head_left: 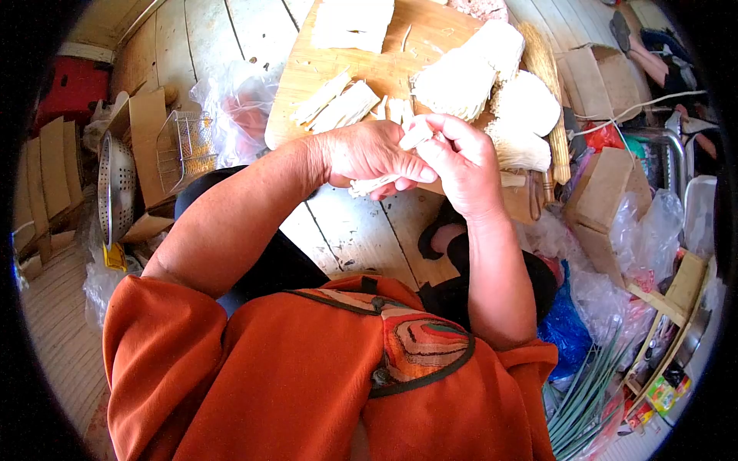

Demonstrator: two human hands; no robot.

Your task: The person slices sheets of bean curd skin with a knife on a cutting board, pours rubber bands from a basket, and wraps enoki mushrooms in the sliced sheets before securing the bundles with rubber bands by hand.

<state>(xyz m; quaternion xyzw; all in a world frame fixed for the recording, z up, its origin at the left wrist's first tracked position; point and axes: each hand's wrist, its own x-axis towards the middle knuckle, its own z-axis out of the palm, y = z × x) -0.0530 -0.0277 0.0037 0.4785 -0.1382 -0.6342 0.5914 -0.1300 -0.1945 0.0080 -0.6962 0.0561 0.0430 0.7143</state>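
Note:
My left hand [367, 154] is closed around pale, torn strips [374, 184] that look like mushroom; their ends stick out below the fingers. Meeting it, my right hand [465, 165] pinches a small pale piece [416, 137] between thumb and fingers. Both hands are over the near edge of a wooden cutting board [296, 92]. More pale strips [346, 106] lie on it just beyond my left hand. Large white mushroom-like chunks [453, 83] are piled past my right hand. A flat white slab [354, 24] sits at the board's far side.
A straw whisk broom [546, 92] lies along the board's right side. To the left are a clear plastic bag [238, 100], a wire basket [187, 150] and a metal colander [117, 190]. Cardboard boxes [607, 200], a blue bag [567, 323] and green onions [588, 399] are at right.

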